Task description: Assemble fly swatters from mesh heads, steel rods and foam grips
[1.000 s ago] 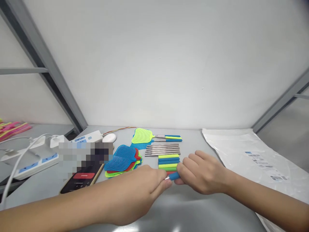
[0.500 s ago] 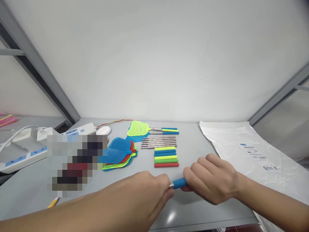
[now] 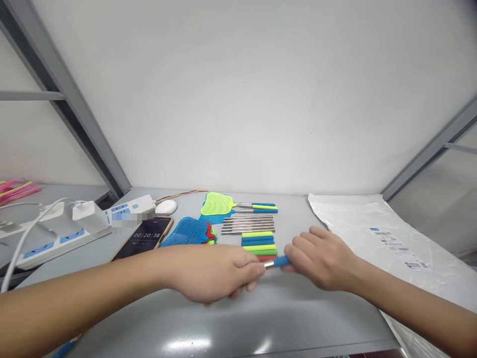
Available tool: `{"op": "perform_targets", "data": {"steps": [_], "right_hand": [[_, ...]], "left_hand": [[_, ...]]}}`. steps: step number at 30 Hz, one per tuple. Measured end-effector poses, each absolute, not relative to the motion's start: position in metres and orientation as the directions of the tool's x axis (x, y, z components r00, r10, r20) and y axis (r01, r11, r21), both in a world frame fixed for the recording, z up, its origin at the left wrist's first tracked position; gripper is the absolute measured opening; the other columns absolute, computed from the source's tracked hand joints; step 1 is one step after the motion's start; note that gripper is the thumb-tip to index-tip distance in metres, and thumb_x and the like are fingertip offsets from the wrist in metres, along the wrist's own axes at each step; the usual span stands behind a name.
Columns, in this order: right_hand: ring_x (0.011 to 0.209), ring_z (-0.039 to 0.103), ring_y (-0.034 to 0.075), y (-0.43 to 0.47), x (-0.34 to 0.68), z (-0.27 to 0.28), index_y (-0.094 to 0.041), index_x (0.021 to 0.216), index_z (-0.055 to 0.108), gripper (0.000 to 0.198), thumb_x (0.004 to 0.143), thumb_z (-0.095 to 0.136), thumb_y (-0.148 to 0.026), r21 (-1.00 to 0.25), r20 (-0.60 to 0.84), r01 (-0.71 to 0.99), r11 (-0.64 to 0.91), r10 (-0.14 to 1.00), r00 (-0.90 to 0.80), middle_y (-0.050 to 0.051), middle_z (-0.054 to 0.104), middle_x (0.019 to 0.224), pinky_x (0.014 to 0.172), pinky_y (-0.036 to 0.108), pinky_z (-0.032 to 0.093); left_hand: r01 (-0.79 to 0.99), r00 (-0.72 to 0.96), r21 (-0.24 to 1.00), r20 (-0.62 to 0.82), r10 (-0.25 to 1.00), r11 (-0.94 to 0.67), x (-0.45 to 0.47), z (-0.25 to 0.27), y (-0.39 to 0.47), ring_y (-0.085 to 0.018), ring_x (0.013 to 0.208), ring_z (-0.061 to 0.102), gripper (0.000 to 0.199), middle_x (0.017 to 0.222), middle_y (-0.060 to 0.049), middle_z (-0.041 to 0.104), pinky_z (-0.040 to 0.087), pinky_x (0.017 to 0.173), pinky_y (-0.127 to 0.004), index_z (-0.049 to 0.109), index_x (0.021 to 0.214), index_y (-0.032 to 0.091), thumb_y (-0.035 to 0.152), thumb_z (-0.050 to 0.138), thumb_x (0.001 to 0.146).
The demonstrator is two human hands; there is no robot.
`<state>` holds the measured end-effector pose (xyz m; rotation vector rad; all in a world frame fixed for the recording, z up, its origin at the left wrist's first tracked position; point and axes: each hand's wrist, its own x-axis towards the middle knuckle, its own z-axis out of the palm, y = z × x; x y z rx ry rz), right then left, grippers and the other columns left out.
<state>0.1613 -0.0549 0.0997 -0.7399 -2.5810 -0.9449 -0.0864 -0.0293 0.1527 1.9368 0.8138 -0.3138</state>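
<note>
My left hand (image 3: 219, 273) is closed around a metal rod (image 3: 269, 265), of which only a short silver stretch shows. My right hand (image 3: 322, 258) grips a blue handle sleeve (image 3: 281, 261) that sits on the right end of that rod. Just behind the hands lie several coloured handle sleeves (image 3: 258, 239) in yellow, blue, green and red. Beyond them is a row of bare metal rods (image 3: 248, 224). Loose fly swatter heads (image 3: 186, 231) are stacked to the left, partly hidden by my left hand. At the back rest fly swatters (image 3: 218, 204) with rods and handles attached.
A phone (image 3: 147, 233) showing a timer lies at the left, near a white round object (image 3: 166, 207) and power strips (image 3: 52, 243) with plugs and cables. A white plastic mailer (image 3: 346, 219) covers the table's right side. A wall (image 3: 238, 99) rises behind the table.
Both hands, with the rod and blue sleeve, appear higher in the view, and the left hand is turned more level. The view has shifted slightly. Both hands keep their hold.
</note>
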Motion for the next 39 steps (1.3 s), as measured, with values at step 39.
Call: {"op": "perform_targets", "data": {"steps": [39], "right_hand": [[0.096,0.056,0.020,-0.084,0.134,0.014,-0.022,0.139,0.037,0.044,0.096,0.037,-0.015,-0.231,0.244,0.740,0.632,0.774,-0.585,0.010,0.058,0.112,0.082,0.034,0.047]], "left_hand": [[0.641,0.571,0.767,-0.502,0.649,0.029,-0.139,0.135,0.008,-0.010,0.051,0.029,0.040,0.066,0.004,0.035,0.022,0.045,-0.022,0.053,0.088,0.022,0.056,0.032,0.092]]}}
